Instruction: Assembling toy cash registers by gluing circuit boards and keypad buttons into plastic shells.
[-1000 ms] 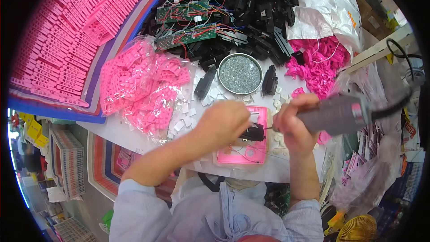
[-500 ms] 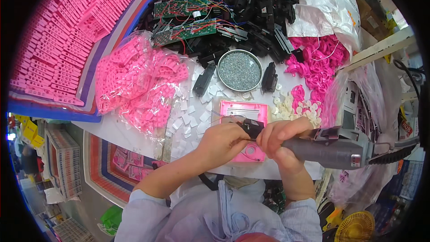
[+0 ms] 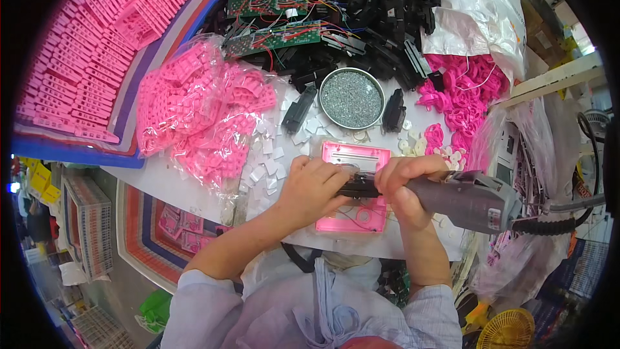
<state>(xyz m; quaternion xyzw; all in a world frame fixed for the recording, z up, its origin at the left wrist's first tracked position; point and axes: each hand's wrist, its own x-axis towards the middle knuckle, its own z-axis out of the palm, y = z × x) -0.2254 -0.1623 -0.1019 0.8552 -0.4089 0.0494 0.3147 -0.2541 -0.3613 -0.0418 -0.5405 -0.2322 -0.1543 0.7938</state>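
A white table (image 3: 168,187) spreads beneath the work. At its upper left stands a wide bin (image 3: 77,155) with a blue rim, packed with rows of pink plastic parts (image 3: 84,64). A big heap of black parts (image 3: 368,6) covers the far side, and a white sack (image 3: 481,10) to its right opens onto a pile of bright pink loops (image 3: 465,90). A clear bag (image 3: 206,116), full of more pink pieces, lies left of the middle.

A grey power tool (image 3: 458,200) lies sideways in the right hand (image 3: 410,187), whose thumb and fingers wrap its front end; they hide its tip. The left hand (image 3: 310,187) pinches the left end of a black part (image 3: 358,187), fingers above and thumb below. That part sits across the middle of an open pink case (image 3: 349,223) at the near edge of the table, between the two hands. Whether the right fingertips touch it I cannot tell.

Green circuit boards (image 3: 274,39) with coloured wires rest on the black heap. Beyond the case is a round dish (image 3: 323,100) of tiny grey metal bits, with one black piece on either side. Smallest are the white squares (image 3: 265,168) scattered beside the left hand and the cream discs (image 3: 420,145) near the loops.
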